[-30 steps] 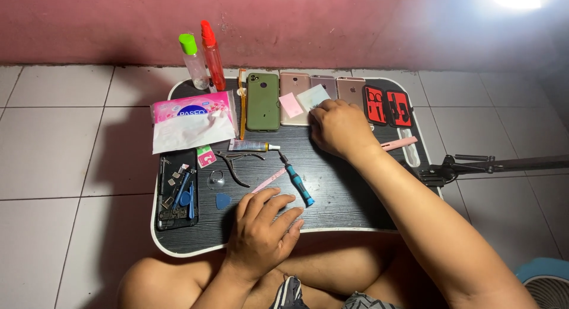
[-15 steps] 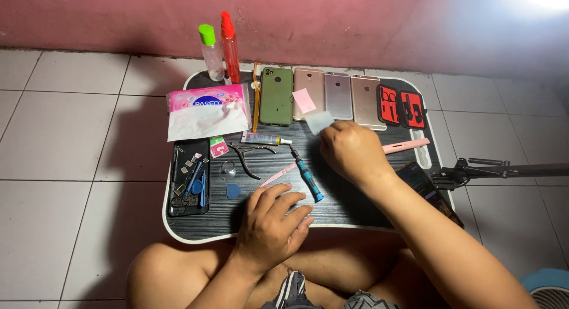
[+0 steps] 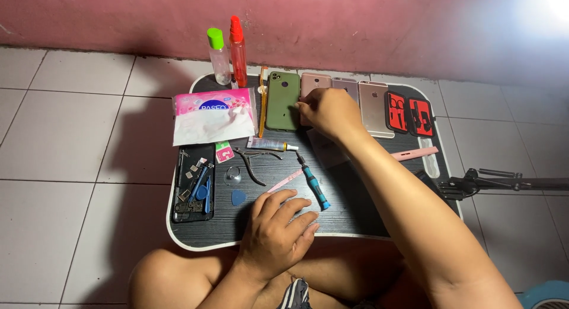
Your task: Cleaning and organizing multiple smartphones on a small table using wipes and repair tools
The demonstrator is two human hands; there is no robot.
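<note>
Pink phone (image 3: 314, 84): right hand (image 3: 329, 110) rests on it, grip not discernible; left hand (image 3: 278, 229) lies open, empty, on black lap tray (image 3: 355, 214).

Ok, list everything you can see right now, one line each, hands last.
tray: 1, black, on the floor over the lap
bottles: 2, one green-capped, one red, tray's far edge
tissue pack: 1, pink and white, far left
phones: 4, one green, three pinkish, in a row at the far edge
tool case: 1, red and black, far right
opened phone: 1, black, left edge, small parts on it
pliers: 1, dark, centre
glue tube: 1, silver, below the green phone
screwdriver: 1, teal and black, centre
pick: 1, blue, near edge
stand: 1, black, floor at right
left hand: resting on the tray's near edge
right hand: on the phones
</note>
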